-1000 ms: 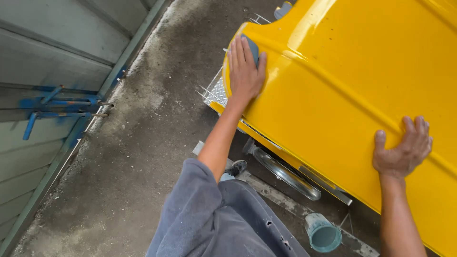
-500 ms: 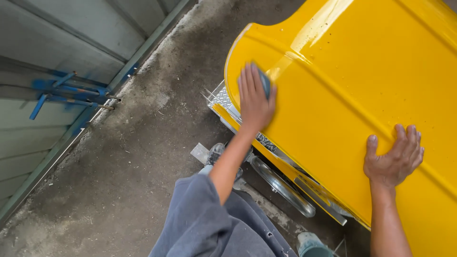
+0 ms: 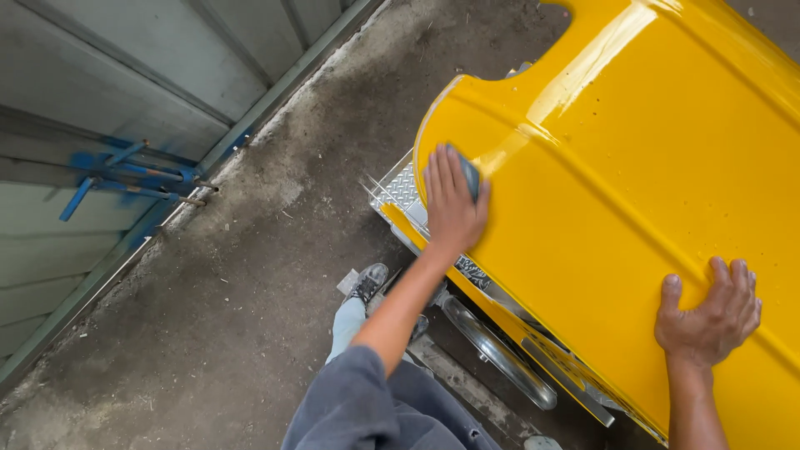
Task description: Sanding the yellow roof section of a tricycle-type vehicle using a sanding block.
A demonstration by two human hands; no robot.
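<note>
In the head view, a glossy yellow vehicle panel (image 3: 633, 208) fills the right of the frame. At centre, the left hand (image 3: 452, 204) is laid flat, fingers together, on a small blue-grey sanding pad (image 3: 470, 173), which is pressed against the panel near its curved edge; the flat palm appears to spread pressure evenly. At lower right, the right hand (image 3: 710, 318) is spread open on the paint, holding nothing, seemingly as a brace. Concrete floor (image 3: 250, 275) occupies the left.
</note>
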